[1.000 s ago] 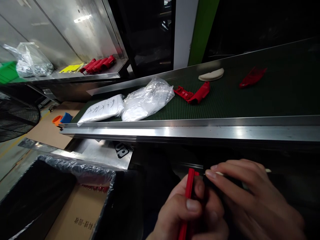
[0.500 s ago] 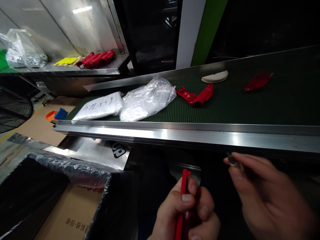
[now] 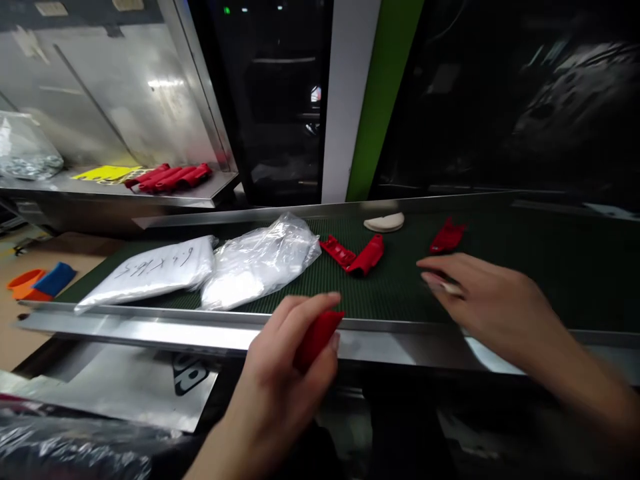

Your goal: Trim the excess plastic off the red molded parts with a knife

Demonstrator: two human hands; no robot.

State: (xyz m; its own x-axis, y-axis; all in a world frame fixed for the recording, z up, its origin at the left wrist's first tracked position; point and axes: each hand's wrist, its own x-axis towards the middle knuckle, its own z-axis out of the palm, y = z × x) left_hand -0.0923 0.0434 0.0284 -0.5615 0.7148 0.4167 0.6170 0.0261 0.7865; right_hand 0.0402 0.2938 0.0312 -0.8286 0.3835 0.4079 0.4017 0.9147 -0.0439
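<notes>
My left hand (image 3: 287, 373) is closed round a red plastic part (image 3: 320, 337), just in front of the conveyor's metal edge; fingers cover much of the part. Over the green belt (image 3: 405, 293), my right hand (image 3: 485, 303) pinches a small, thin object (image 3: 453, 289) with a pale section. Blur and the fingers hide what kind it is. Beyond that hand lies a single red plastic part (image 3: 447, 235). Two red plastic shells (image 3: 367, 255) rest at an angle to each other in the middle of the belt, with a pale half-round piece (image 3: 384, 222) behind them.
Two clear bags of white material (image 3: 260, 263) lie on the belt at left. A metal shelf (image 3: 220, 183) carries several red shells (image 3: 173, 179), yellow sheets (image 3: 107, 173) and a bag of metal pieces (image 3: 27, 157). A plastic-lined box (image 3: 75, 447) stands at lower left.
My view has tilted up. Both hands have risen from below the conveyor edge: the left to that edge with the red part, the right over the belt with its small object.
</notes>
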